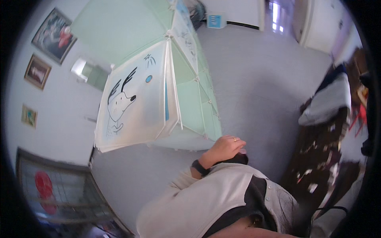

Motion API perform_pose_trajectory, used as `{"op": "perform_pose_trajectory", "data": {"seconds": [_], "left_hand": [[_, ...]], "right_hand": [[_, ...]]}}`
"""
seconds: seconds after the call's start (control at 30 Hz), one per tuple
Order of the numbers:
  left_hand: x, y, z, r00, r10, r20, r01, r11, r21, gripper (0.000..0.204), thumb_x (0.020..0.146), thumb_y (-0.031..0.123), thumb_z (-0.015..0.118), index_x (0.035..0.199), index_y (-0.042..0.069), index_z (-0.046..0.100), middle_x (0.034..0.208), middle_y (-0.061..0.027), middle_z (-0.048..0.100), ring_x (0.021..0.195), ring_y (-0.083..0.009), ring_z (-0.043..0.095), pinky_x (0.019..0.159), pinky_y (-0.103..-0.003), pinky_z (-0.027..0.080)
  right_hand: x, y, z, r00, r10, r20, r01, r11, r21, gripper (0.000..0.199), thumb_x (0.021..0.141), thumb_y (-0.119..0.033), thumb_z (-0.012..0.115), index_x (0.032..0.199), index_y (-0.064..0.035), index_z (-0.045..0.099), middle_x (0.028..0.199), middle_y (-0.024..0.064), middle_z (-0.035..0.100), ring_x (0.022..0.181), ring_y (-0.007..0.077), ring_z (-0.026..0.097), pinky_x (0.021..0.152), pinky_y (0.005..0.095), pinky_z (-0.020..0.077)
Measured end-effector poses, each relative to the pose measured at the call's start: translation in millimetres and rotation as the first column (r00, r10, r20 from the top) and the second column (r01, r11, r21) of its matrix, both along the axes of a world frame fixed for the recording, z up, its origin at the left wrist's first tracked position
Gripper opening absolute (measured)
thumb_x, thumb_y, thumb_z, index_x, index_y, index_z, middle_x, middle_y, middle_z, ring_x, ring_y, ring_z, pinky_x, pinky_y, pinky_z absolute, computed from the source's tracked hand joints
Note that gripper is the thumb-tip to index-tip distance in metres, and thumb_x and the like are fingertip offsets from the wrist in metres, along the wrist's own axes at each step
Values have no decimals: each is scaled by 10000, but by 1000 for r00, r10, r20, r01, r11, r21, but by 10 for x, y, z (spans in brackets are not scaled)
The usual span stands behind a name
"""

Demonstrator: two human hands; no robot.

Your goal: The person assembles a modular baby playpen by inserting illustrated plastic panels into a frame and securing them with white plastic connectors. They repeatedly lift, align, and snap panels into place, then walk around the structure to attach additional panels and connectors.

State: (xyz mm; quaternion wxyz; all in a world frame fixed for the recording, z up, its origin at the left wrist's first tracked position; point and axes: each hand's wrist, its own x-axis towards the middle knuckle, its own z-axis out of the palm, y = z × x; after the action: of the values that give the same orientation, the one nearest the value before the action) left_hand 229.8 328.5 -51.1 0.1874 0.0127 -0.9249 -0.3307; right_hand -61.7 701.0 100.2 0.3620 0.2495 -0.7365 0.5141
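left hand (224,148) raised from lower edge, cream sleeve, dark wristband (198,167), ring on one finger. fingers curled loosely over a small dark object (241,158) with a pale pink bit at the fingertips; cannot tell what it is, nor whether truly pinched or only covered. sits just beside the lower corner of the pale green panelled fabric wardrobe with white tube frame (186,83), not clearly touching. wardrobe tilted in view, white front flap with cartoon deer drawing (133,99) hanging partly apart from the frame. right hand not in view. grey floor (254,79) beyond, framed pictures (53,35) on wall at left. judged: better to steady the lower frame corner first, keep wrist low, move slowly, since light frame likely flexes and flap may swing.
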Motion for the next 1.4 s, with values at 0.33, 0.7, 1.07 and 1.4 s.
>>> {"op": "perform_pose_trajectory", "data": {"seconds": [0.33, 0.7, 1.07, 1.4], "left_hand": [[378, 123, 532, 31, 949, -313, -765, 224, 603, 103, 858, 94, 514, 790, 45, 574, 656, -27, 519, 515, -130, 438, 491, -254, 357], [793, 51, 1806, -453, 876, 167, -608, -441, 660, 361, 838, 471, 638, 855, 113, 596, 710, 37, 512, 573, -70, 438, 536, -229, 360], [946, -12, 2067, -456, 813, 362, -684, -581, 442, 358, 810, 327, 709, 936, 1, 628, 769, 1, 590, 639, -81, 531, 561, -207, 409], [800, 612, 2375, -708, 695, -124, -464, -326, 824, 287, 890, 156, 585, 1098, -42, 588, 1026, -120, 641, 942, -192, 616, 847, -318, 492]], "right_hand": [[-2055, -2434, -169, 821, 571, -14, -497, 702, -510, 341, 960, -373, 435, 835, -80, 557, 837, 91, 560, 850, 214, 523, 859, 375, 413], [-2004, -5102, -781, -281, 908, 311, -877, -111, -468, 373, 972, -246, 474, 655, -51, 452, 721, 78, 530, 669, 151, 481, 641, 276, 392], [-1401, -5860, -1137, -345, 905, 250, -889, -400, 222, 107, 778, -17, 655, 706, 11, 581, 670, 123, 565, 584, 288, 530, 528, 351, 417], [-1191, -6367, -1337, -509, 810, 291, -744, -584, 325, 157, 797, -45, 667, 679, 7, 578, 662, 112, 585, 582, 263, 548, 513, 344, 416]]}}
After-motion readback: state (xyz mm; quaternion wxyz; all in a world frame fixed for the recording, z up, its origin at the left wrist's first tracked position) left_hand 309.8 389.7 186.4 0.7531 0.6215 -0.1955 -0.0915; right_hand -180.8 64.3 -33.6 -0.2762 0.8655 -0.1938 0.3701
